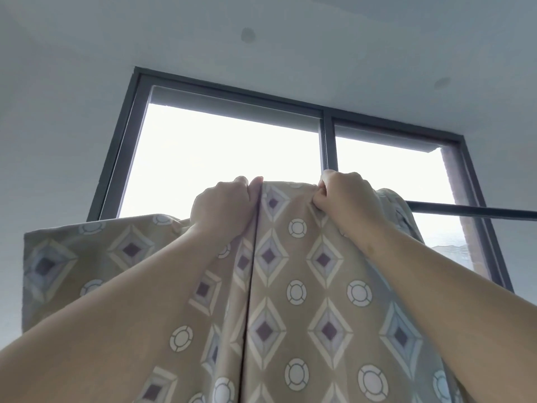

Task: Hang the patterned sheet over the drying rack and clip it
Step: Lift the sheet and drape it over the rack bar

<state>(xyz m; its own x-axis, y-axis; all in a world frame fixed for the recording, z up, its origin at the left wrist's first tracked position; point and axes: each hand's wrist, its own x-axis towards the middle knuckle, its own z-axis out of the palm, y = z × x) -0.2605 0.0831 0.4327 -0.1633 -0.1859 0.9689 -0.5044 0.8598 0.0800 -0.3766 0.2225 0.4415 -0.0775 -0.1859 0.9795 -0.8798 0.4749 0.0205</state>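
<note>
Two fists were up high, both curled tight into the patterned sheet (290,271), which hung draped over the drying rack's rail (470,212) in front of the window (220,158). Far left, the sheet's top edge sat lower and flat, its corner free, bare wall (58,170) beyond it. Plenty of room that way.

Next along, my left hand (223,207): fingers wrapped round a bunched edge of cloth, thumb up beside the vertical fold line running down the middle. Across that fold, my right hand (347,196) pinched a gather at the very crest, knuckles toward me.

To do this well, I judged, the two grips had to draw apart along the rail, evenly, so the crest flattened and the cloth hung level. Tugging one side alone would likely drag the whole lot off.

Right of my right hand the cloth was humped in a clump, and past it the rail ran bare out of view. That was the open stretch to spread into. Clipping was not yet done, by the look of it; I reckoned one hand would have to let go for that while the other pinned the cloth.
</note>
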